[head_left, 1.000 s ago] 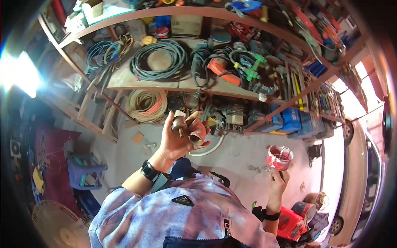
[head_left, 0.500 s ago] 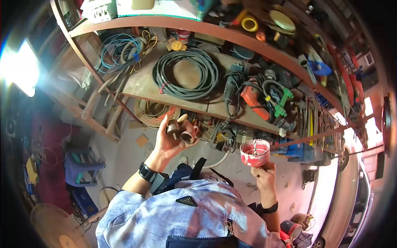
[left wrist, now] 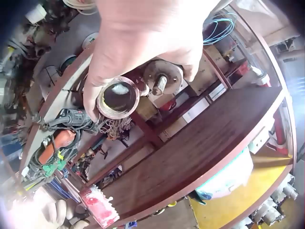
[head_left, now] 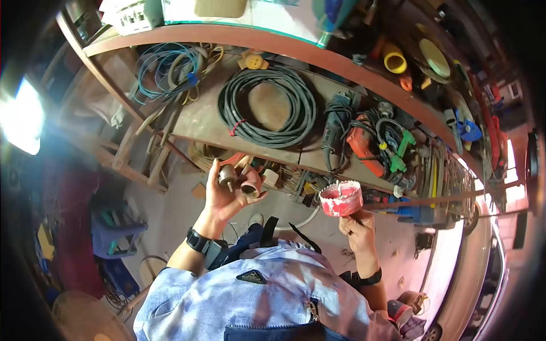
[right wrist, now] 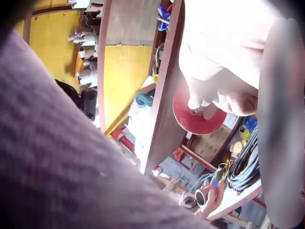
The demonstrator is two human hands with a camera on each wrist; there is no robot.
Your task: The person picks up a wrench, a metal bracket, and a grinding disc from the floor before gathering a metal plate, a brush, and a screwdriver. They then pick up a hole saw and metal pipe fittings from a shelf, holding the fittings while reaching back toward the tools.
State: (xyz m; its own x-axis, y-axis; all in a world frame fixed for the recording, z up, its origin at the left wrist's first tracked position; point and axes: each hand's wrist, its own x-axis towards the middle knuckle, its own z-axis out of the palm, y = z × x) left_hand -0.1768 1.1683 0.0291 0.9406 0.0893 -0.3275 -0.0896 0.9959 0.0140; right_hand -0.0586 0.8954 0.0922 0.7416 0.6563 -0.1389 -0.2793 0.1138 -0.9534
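Note:
My left hand (head_left: 217,207) holds two small metal pieces side by side. One is a dull grey cylinder (head_left: 227,175) with a thin shank sticking out of its flat end (left wrist: 164,76). The other, a hollow reddish-brown cylinder (head_left: 250,186), has its round mouth turned outward. To the right, my right hand (head_left: 361,234) grips a large red hole saw (head_left: 341,206) from below. Its whitish toothed rim points up and a drill bit (head_left: 339,190) stands in the middle. From beneath, its round red base (right wrist: 200,123) shows above the fingers. The two hands are apart.
A shelf rack in front carries a coiled black cable (head_left: 267,136), a grinder (head_left: 335,128), an orange power tool (head_left: 364,149) and blue wire (head_left: 162,71). Its upper board edge (head_left: 256,35) runs across above the hands. At the left stands a blue stool (head_left: 116,230).
The right hand has come leftward and up with the red hole saw, closer to the left hand. Its toothed mouth tilts differently. The rack appears larger and shifted rightward in the head view.

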